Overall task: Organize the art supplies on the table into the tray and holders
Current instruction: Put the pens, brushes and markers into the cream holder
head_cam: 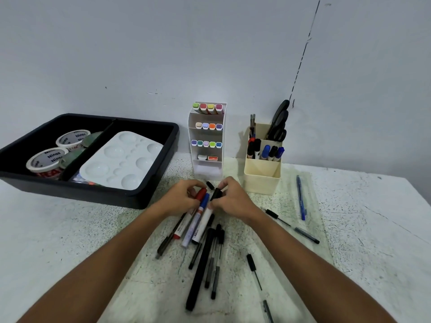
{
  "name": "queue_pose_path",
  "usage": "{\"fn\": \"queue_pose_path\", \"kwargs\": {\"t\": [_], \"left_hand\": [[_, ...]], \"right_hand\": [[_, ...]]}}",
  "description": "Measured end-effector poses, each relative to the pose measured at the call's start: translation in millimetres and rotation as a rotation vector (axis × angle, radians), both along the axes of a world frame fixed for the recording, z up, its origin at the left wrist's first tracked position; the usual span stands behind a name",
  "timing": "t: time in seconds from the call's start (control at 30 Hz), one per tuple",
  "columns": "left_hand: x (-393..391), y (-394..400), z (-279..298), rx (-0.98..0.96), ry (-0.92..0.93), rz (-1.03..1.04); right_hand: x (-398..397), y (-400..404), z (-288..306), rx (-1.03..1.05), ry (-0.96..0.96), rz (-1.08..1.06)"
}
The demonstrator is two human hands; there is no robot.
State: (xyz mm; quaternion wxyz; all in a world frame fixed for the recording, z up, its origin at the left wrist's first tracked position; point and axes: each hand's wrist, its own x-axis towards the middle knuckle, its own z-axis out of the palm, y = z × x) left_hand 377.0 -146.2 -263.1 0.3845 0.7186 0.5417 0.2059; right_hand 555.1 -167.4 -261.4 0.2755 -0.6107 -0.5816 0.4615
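Your bench (363,229) is pale and speckled. On it you have a black tray (149,194) at the left, a white marker rack (207,169) and cream holder (262,183) at the back, loose black pens (203,264) in front, and 1 blue pen (300,197) to the right.

The tray (130,194) lies at the table's (70,229) left, tape rolls (46,159) and palette (121,159) inside. Right of it stands the marker rack (207,141), then the pen holder (262,173). Loose pens (203,264) lie in front.

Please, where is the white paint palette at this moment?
In the head view the white paint palette lies at the left, inside the larger right compartment of the black tray, beside the tape rolls in the left compartment.
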Motion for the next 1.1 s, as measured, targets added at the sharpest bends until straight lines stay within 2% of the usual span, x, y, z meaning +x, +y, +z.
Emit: {"fn": "queue_pose_path", "kwargs": {"t": [0.17, 0.37, 0.57, 0.8, 0.93, 1.1], "left_hand": [[6, -3, 20, 0.031, -0.074, 0.013], [27, -16, 61, 0.142, -0.185, -0.056], [73, -18, 124, 0.423, -0.341, 0.010], [121, 5, 177, 0.764, -0.439, 0.097], [138, 28, 173, 0.866, -0.392, 0.081], [144, 46, 144, 0.834, -0.286, 0.028]], "right_hand": [[8, -7, 12, 0.037, 0.225, -0.078], [31, -21, 60, 0.264, 0.300, -0.085], [70, -17, 130, 0.646, 0.247, -0.229], [112, 10, 167, 0.893, 0.116, -0.363], [119, 21, 161, 0.981, 0.009, -0.340], [124, 31, 137, 0.956, -0.121, -0.243]]}}
